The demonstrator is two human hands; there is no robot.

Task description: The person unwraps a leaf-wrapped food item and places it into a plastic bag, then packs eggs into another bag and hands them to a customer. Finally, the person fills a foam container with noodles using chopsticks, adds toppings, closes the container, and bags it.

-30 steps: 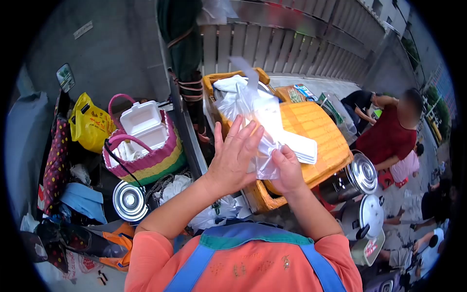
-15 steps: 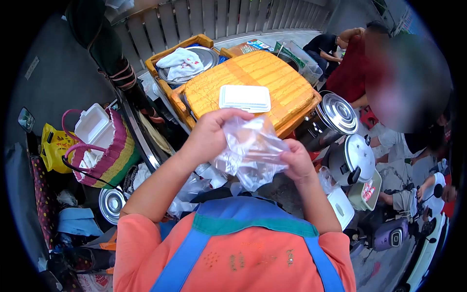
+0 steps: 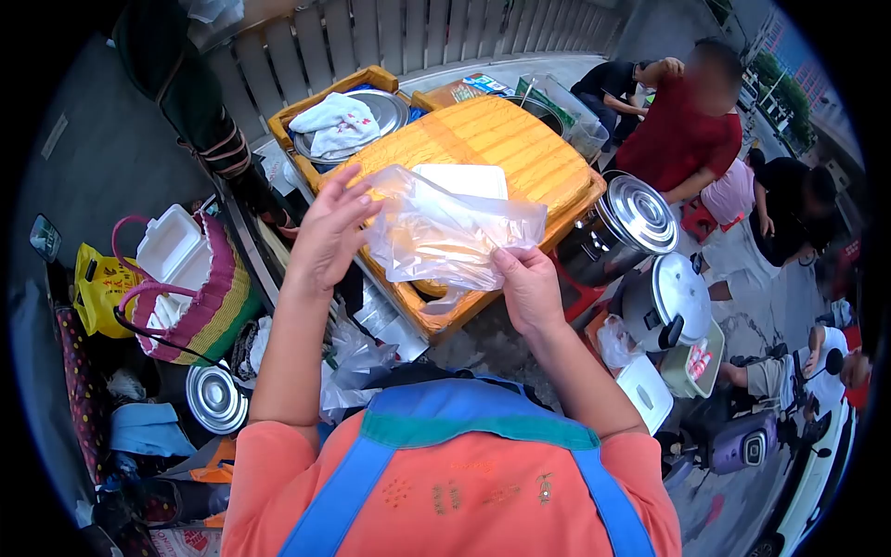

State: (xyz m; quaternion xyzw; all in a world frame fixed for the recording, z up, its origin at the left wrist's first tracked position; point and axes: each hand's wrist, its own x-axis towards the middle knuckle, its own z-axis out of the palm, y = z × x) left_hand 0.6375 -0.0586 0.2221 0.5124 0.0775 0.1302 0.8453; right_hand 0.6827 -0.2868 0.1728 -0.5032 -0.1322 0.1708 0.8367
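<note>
A clear plastic bag (image 3: 436, 237) is stretched between my hands, above the front of a yellow taped box (image 3: 501, 139). My right hand (image 3: 527, 278) pinches its right edge between thumb and fingers. On the other side, my left hand (image 3: 332, 227) has its fingers spread at the bag's left end; the fingertips touch or nearly touch the plastic. Partly covered by the bag, a closed white foam container (image 3: 469, 178) lies on the yellow lid. A white cloth (image 3: 334, 125) rests on a round metal lid behind it, to the left.
A striped woven basket (image 3: 227, 297) with foam containers stands left, beside a yellow bag (image 3: 102, 292). To the right are a steel pot (image 3: 640, 213), a lidded cooker (image 3: 679, 297) and a green tub (image 3: 691, 371). A person in dark red (image 3: 677, 139) and others are beyond.
The bag was bunched between both hands close to my body; now it is spread out, higher and further forward. My left hand has let go of its grip and opened. The foam container has left my hand since the first frame.
</note>
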